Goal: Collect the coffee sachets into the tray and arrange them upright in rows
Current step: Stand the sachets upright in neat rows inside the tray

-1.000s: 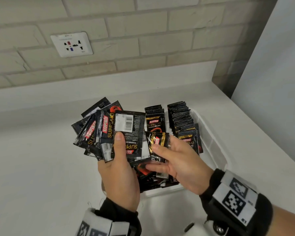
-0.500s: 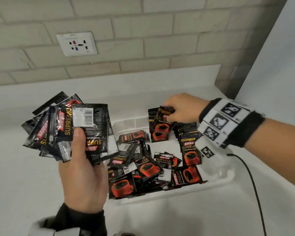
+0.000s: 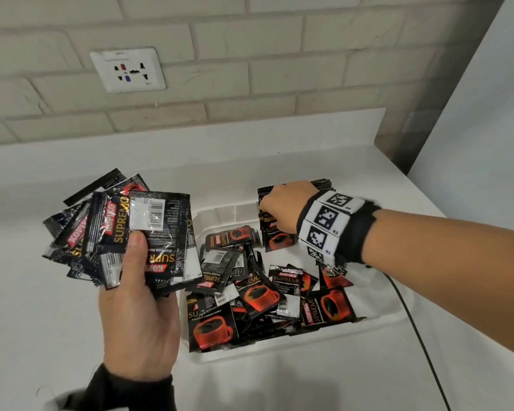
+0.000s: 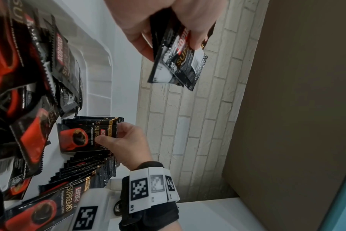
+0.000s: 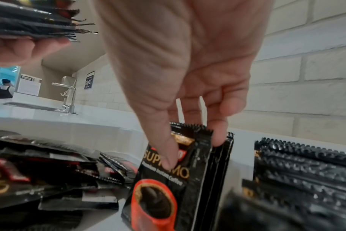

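Note:
My left hand (image 3: 137, 292) grips a fanned bundle of black coffee sachets (image 3: 122, 226) above the counter, left of the white tray (image 3: 377, 318); the same bundle (image 4: 178, 51) shows in the left wrist view. Loose sachets (image 3: 258, 295) lie jumbled flat in the tray's front and middle. Upright rows of sachets (image 4: 89, 168) stand at the tray's far right. My right hand (image 3: 282, 209) reaches over the far end and pinches the front upright sachet (image 5: 168, 179) between thumb and fingers (image 5: 217, 132).
The tray sits on a white counter (image 3: 42, 307) against a brick wall with a socket plate (image 3: 128, 69). A black cable (image 3: 422, 336) trails from my right wrist across the counter. A grey panel (image 3: 487, 114) closes off the right side. A sink tap (image 5: 69, 95) stands far off.
My left hand has carried its bundle left, off the tray. My right hand has moved from the near side of the tray to the upright rows at the back with a sachet.

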The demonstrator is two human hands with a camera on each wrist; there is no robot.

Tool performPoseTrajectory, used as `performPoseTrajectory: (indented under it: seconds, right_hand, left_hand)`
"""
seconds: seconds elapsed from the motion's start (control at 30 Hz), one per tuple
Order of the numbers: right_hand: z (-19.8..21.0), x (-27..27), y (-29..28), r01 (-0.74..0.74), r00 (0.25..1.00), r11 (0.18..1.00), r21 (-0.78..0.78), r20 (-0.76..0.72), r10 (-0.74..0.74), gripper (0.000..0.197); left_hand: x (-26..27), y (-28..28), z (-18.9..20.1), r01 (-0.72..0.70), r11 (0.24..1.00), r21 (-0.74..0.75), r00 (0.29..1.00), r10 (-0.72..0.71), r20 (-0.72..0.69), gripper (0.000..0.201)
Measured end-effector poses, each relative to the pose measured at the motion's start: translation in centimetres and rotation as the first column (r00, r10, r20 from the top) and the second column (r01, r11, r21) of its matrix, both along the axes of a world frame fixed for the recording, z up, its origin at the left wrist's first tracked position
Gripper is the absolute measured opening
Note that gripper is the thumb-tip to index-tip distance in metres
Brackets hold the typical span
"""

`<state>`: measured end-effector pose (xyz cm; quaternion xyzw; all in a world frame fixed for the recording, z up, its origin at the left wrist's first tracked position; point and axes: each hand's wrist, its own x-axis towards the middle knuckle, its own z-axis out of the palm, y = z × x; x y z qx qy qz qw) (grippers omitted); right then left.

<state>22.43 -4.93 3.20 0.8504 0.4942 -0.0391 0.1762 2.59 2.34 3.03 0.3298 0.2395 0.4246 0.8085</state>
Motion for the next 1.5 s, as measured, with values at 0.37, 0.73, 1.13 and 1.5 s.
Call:
performPoseTrajectory:
  seconds: [0.37,0.73,1.13,1.5]
  right_hand:
    - [-0.8,-0.6,-0.3,0.000,0.992,0.996,0.090,0.126,-0.012,0.036]
    - [0.2,-1.0,-0.7,0.081,0.981,0.967,0.240,0.153,-0.120,0.047]
    - [4.0,-6.2,-7.4,0.510,0.643,0.698,0.502,-0.762,0.078,0.033]
    - [-0.4,-7.2,-9.5,0.869,0.196,0.394,0.299,-0.940,0.280,0.011]
  left_hand:
    - [0.7,-0.5,-0.9,0.116,0.993,-0.019,0.984,-0.117,-0.131,0.049]
    - [1.0,-1.5,-1.5,0.186,0.983,0.004,0.968,-0.183,-0.170,0.040]
    - [1.3,-3.1,-1.5,0.387,0.910,0.145,0.910,-0.353,-0.216,0.039]
    - [1.3,-4.4,-2.3,0.554,0.824,0.120,0.821,-0.516,-0.246,0.042]
